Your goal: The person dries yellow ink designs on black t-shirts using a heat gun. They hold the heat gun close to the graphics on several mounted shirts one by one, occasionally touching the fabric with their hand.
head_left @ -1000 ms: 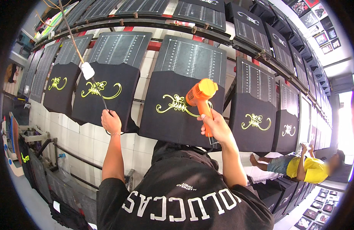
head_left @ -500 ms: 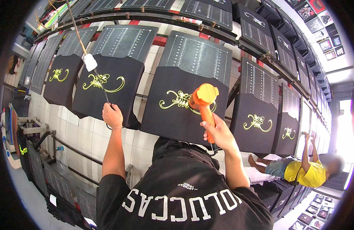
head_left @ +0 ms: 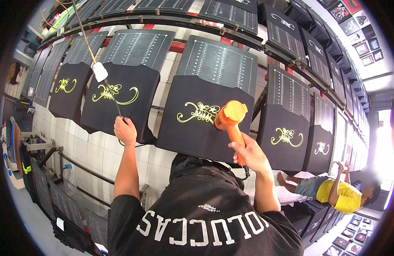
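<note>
My right hand (head_left: 252, 155) is wrapped round the handle of an orange heat gun (head_left: 233, 114). Its barrel hangs over the right part of a yellow-green scroll print (head_left: 196, 112) and hides some of it. The print lies on a black shirt (head_left: 175, 138) stretched over a flat, ruled platen (head_left: 218, 59). On the left, my left hand (head_left: 125, 130) is closed on a black power cord (head_left: 116, 103). That cord runs up to a white socket (head_left: 100, 71) on a hanging cable. Behind the cord lies a second printed black shirt (head_left: 141, 115).
More shirt-covered platens stand in the row, among them one with a yellow-green print (head_left: 286, 136) to the right. A metal rail (head_left: 175, 19) crosses behind them. At the right a person in a yellow shirt (head_left: 344, 196) stands by the row. Metal frames (head_left: 94, 192) occupy the lower left.
My right hand and the heat gun have shifted slightly right and toward me, uncovering more of the print. My left hand has hardly moved. The other person's arms and head have moved.
</note>
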A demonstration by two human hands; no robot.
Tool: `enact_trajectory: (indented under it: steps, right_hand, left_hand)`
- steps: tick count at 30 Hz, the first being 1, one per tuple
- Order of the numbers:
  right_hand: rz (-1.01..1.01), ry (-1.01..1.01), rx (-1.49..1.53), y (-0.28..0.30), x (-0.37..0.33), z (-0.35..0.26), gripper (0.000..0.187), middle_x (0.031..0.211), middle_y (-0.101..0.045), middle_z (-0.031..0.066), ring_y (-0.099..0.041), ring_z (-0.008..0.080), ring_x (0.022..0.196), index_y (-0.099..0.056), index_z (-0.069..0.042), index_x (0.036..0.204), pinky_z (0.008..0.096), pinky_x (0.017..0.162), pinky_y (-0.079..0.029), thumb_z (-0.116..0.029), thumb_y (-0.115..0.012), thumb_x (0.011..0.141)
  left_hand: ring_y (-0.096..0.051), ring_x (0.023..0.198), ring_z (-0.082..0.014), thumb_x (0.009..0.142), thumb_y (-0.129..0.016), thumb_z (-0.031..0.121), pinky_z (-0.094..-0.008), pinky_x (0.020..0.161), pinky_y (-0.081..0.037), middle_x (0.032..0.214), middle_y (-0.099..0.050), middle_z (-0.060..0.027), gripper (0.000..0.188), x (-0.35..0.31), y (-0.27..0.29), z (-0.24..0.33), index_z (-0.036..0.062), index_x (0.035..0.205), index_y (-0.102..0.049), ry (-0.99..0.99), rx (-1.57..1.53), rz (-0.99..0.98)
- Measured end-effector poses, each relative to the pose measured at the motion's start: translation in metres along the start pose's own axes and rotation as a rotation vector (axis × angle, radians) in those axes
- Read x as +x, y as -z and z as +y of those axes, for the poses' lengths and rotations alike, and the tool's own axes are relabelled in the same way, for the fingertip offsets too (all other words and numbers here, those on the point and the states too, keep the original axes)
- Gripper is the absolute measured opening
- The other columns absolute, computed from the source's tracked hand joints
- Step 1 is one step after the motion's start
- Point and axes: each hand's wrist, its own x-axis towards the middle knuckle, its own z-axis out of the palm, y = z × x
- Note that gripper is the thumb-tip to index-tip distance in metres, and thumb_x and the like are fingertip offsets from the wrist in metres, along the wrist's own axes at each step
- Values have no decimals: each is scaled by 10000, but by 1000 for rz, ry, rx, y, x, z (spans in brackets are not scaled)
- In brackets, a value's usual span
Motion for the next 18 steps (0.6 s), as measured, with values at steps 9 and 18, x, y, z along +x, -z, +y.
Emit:
enact_trajectory:
  steps: [9,18]
  right_hand:
    - [60,15,-4,10,-10,9,411,1018,-660,66,-595,82,657,-487,10,1383,261,621,-547,-172,-575,1025]
    - [156,10,82,25,-16,16,438,858,-557,1,-574,80,620,-478,4,1395,251,576,-528,-162,-603,1009]
  left_hand:
    - [-646,923,-351,937,-578,212,-489,805,-496,929,-677,-125,167,1,2,1,51,973,-604,4,-2,-29]
    - [-649,946,-350,939,-565,205,-487,823,-500,978,-686,-112,175,1,-1,0,41,986,-607,-16,0,-18]
